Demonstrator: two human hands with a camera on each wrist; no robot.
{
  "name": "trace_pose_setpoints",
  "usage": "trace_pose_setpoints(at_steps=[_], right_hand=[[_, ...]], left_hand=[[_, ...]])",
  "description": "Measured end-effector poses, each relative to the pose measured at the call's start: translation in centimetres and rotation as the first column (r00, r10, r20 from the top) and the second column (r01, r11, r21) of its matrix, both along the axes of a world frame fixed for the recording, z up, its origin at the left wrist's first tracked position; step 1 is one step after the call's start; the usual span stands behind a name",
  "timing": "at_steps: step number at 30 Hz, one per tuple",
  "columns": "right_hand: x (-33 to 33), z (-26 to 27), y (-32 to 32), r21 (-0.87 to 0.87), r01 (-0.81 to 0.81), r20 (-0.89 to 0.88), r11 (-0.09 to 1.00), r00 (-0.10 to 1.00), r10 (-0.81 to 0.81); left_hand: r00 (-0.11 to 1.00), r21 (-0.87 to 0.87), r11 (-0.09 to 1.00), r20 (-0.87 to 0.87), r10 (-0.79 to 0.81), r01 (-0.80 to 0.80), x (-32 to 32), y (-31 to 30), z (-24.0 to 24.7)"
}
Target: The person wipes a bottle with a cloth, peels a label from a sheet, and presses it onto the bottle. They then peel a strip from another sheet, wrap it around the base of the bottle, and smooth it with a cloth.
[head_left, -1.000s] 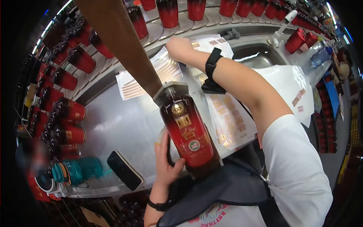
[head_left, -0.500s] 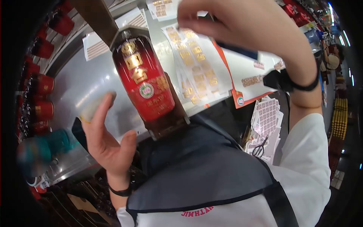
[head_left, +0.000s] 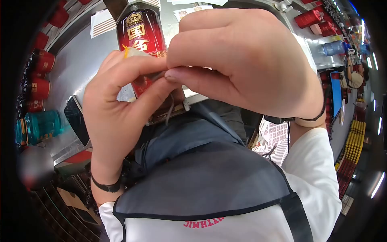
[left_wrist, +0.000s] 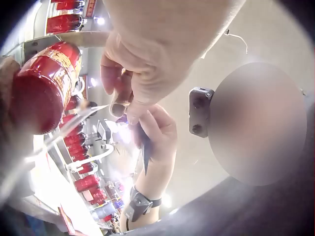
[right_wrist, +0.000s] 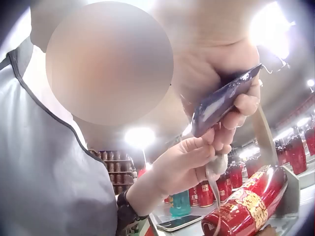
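A red-and-black bottle [head_left: 155, 24] with gold characters lies tilted in a brown holder [head_left: 117, 6] before me. Over its lower part, my left hand [head_left: 113, 97] pinches a thin pale strip [head_left: 171, 107] between thumb and finger, and the strip hangs below the fingertips. One left finger wears a whitish cover [head_left: 136, 53] with a yellow band. My right hand [head_left: 246, 60] meets the left one, thumb and fingertips together at the strip's upper end. Seen in the right wrist view, its curled fingers hold a dark blue flat piece [right_wrist: 221, 105] against the palm.
A phone [head_left: 76, 119] and a teal bottle [head_left: 44, 125] lie at the left of the metal table. Red bottles [head_left: 40, 88] line the left side. Printed sheets [head_left: 102, 24] lie behind the holder. Label sheets [head_left: 274, 133] sit low at right.
My right hand has come from over the sheets toward me and met my left hand. The left hand has left the bottle's side, risen over it, and now pinches the strip.
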State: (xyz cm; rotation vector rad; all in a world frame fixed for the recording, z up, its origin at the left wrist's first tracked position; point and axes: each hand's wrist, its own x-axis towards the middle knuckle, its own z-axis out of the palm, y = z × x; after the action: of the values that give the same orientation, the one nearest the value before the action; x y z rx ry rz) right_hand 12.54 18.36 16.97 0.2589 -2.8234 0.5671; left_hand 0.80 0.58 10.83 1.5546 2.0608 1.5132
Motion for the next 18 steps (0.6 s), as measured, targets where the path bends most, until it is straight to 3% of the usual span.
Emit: trace_pose_setpoints(at_steps=[3,5,7,8,9,11,13,14,15,17,18], right_hand=[[-0.3,-1.1,1.0,-0.234,0.074,-0.014,0.969,0.997,-0.079],[-0.5,-1.8,1.4,-0.383,0.115,-0.015,0.917,0.991,-0.131],[-0.6,-2.6,1.5,-0.520,0.149,-0.012,0.841,0.983,-0.182],[-0.1,-3.1,1.2,-0.688,0.186,0.106,0.701,0.982,-0.157],[0.1,-3.5,0.5,-0.746,0.237,0.207,0.622,0.971,-0.121],[0.4,-6.2,-1.6,-0.836,0.142,0.150,0.531,0.988,-0.028],[0.5,-7.3,-3.3,-0.909,0.148,0.175,0.390,0.984,0.035],[0.3,-6.8,-3.2,-0.875,0.159,0.217,0.458,0.973,0.078],[0.2,-6.8,-3.2,-0.877,0.148,0.211,0.457,0.973,0.091],[0.2,-7.0,-3.3,-0.917,0.312,0.344,0.247,0.933,0.101],[0.2,-6.5,-2.8,-0.901,0.350,0.398,0.257,0.902,0.169]], left_hand=[[0.999,-0.028,0.999,0.041,-0.019,0.021,-0.5,-0.5,-0.4],[0.984,0.007,1.000,0.179,-0.023,0.022,-0.7,-0.7,-0.7],[0.986,0.081,0.997,0.165,-0.012,-0.002,-1.2,-0.5,-1.3],[0.988,0.155,0.988,0.153,-0.002,-0.022,-1.4,-0.3,-1.7],[0.989,0.159,0.987,0.149,0.006,-0.030,-1.5,-0.2,-2.1],[0.982,0.280,0.960,0.179,-0.055,0.003,-1.5,0.2,-2.8],[0.951,0.297,0.955,0.287,-0.116,0.027,-1.0,0.6,-3.0],[0.959,0.268,0.963,0.262,-0.110,0.038,-1.1,0.4,-3.0],[0.965,0.238,0.970,0.238,-0.106,0.047,-1.4,0.1,-3.0],[0.949,0.243,0.969,0.290,-0.122,0.050,-1.7,-0.5,-3.5],[0.925,0.253,0.965,0.347,-0.152,0.064,-1.9,-0.8,-3.7]])
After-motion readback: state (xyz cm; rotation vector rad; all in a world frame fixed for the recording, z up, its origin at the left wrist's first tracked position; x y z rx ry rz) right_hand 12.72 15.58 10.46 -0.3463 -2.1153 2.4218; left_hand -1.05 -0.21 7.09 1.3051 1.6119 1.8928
